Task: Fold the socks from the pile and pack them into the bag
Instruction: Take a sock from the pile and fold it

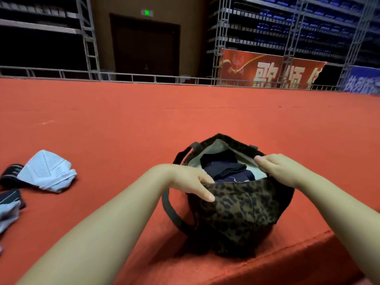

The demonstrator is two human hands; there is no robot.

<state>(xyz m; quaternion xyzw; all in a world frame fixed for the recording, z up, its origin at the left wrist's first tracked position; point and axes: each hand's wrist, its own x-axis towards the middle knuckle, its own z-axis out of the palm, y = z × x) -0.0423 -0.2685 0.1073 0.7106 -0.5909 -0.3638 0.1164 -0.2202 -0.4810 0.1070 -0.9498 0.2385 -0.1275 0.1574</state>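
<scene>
Foreground evenly lit, background dim; wide-angle distortion throughout.

The red carpet (185, 112) and both forearms receive soft, diffuse overhead light, with no glare or hard highlights. A shadow pools under the near side of the leopard-print bag (242, 210); its dark contents lose detail. The doorway (145, 44) and seating tiers (298, 23) are underexposed and slightly noisy; the green exit sign (146, 12) glows brightest there. The railing (144, 77) bows and the scaffold uprights lean, showing lens curvature. The banner (269, 70) lettering is soft; forearms stretch and blur toward the lower corners.
</scene>
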